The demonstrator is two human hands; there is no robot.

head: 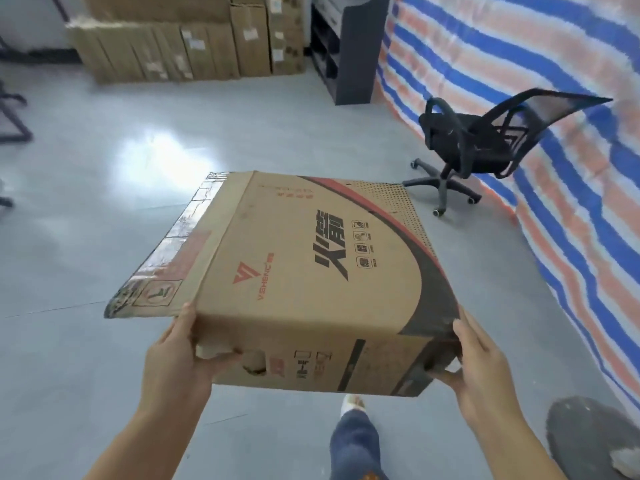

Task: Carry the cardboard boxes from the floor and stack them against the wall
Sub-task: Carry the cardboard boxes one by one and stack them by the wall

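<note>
- The left hand is wrapped round the near left corner of the cardboard box, thumb pressed on the near face and fingers hidden beneath, so that the weight appears to be borne from below.
- The right hand is clamped on the near right corner in the same manner, thumb on the near face; the two grips at opposite corners are judged to keep the wide box level and steady.
- The box is held clear of the floor, in front of the body, its printed broad face turned up and its taped edge to the left.
- A leg in dark trousers is seen below the box, mid-stride by the look of it.
- The grey floor is smooth and glossy, with a bright glare ahead.
- A stack of cardboard boxes is set against the far wall, the likely destination.
- A dark shelf unit stands beside that stack; a black office chair stands right of the path, before a striped tarpaulin.
</note>
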